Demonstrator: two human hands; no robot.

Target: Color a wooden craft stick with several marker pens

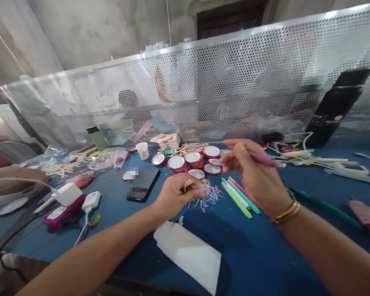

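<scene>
My right hand [253,176], with a gold bracelet at the wrist, is raised over the table. A pinkish-purple pen [265,158] rests in its grip by the thumb, and its other fingers are partly spread. My left hand [175,196] is closed in a pinch around something small, partly pale and pinkish, which the fingers mostly hide. Just beyond the left fingertips lies a heap of coloured strings [210,196]. Between the hands lie several green, teal and pink pens [238,197]. A folded white paper [193,255] lies nearer to me.
Stacked red-rimmed round tins [176,163] stand behind the hands. A black phone [143,185], a paper cup [142,150], white chargers [68,194] and wooden sticks [189,148] lie around. A perforated metal screen [234,82] borders the table. Another person's arm [15,181] reaches in at left.
</scene>
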